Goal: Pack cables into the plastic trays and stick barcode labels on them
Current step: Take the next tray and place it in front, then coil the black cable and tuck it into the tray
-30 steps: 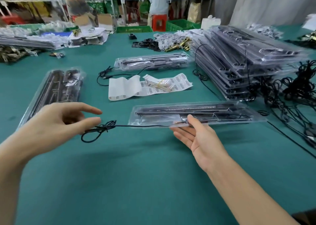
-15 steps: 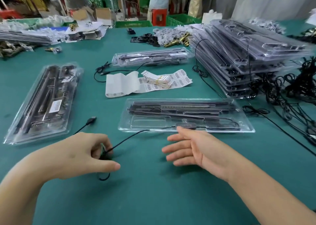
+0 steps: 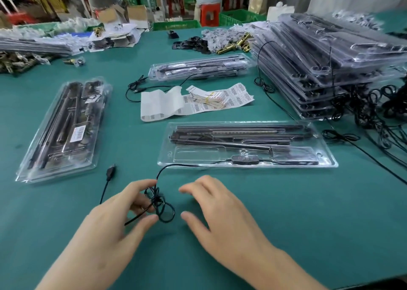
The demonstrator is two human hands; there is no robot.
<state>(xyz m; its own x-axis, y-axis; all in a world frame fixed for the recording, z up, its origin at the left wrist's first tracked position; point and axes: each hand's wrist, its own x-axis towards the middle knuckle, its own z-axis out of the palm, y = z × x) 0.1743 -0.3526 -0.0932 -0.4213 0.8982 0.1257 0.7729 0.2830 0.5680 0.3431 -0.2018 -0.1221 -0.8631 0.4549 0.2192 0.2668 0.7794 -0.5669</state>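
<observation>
A clear plastic tray (image 3: 330, 161) lies open in front of me on the green table, with black rods and a black inline controller (image 3: 244, 159) in it. A thin black cable (image 3: 161, 173) runs from the controller down to a small tied coil (image 3: 164, 210). My left hand (image 3: 123, 221) pinches that coil between thumb and fingers. The cable's USB plug (image 3: 110, 172) lies loose on the table to the left. My right hand (image 3: 222, 214) hovers just right of the coil, fingers spread and empty. Barcode label sheets (image 3: 220, 100) lie behind the tray.
A labelled packed tray (image 3: 63, 131) lies at the left, another tray (image 3: 198, 68) behind the labels. A tall stack of trays (image 3: 326, 65) and a tangle of black cables (image 3: 374, 113) fill the right. Brass parts and bags lie at the back, a person stands beyond.
My left hand pulled the coil toward me, from beside the tray to the near table. My right hand left the tray's front edge and came down beside the coil.
</observation>
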